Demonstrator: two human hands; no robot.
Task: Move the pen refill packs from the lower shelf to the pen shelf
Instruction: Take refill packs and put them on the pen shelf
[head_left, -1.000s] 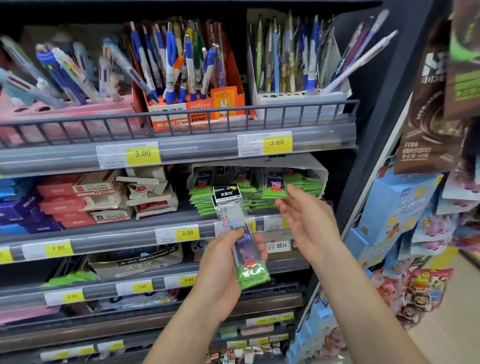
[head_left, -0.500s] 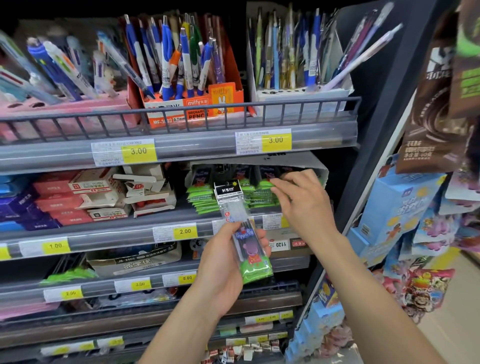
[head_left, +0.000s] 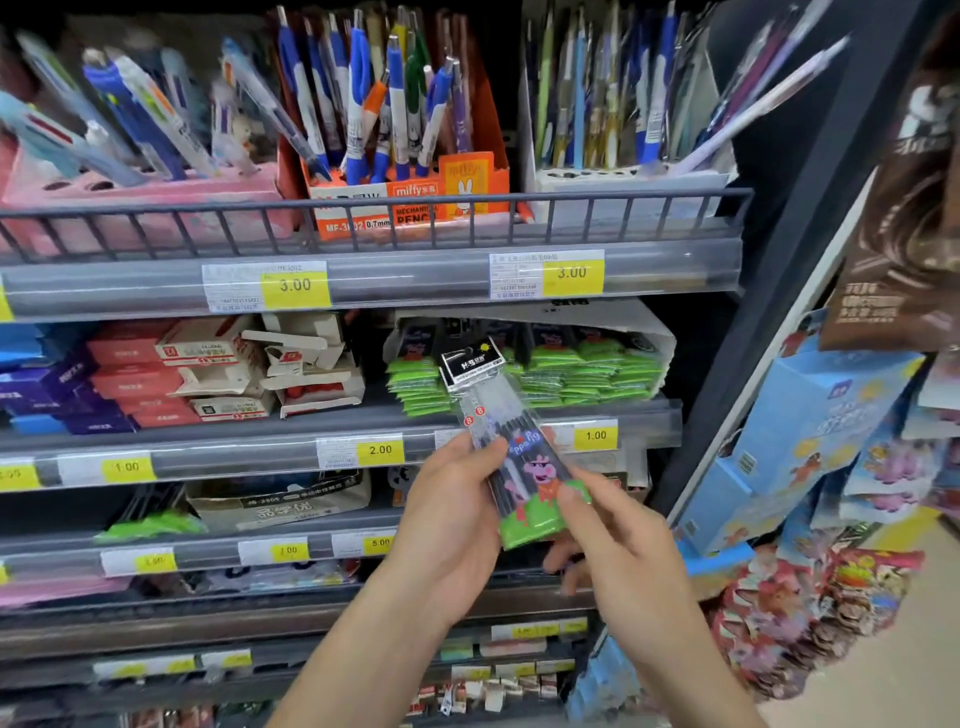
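The setting is a retail shop, stationery aisle. Tiered grey shelves (head_left: 363, 291) carry clear price rails with yellow price tags (head_left: 295, 285) marked 3.00, 2.00 and 1.00. Above the fingers, display boxes hold upright pens (head_left: 363, 104) and an orange mechanical pencil carton (head_left: 410, 202). Left of the fingers sit stacked small boxes (head_left: 130, 374). To the right, packaged goods (head_left: 810, 415) hang on a side rack.

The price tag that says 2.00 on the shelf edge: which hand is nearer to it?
Left. The left hand holds the refill packs just right of and below the 2.00 price tag. The right hand is farther right and lower, touching the packs' lower end.
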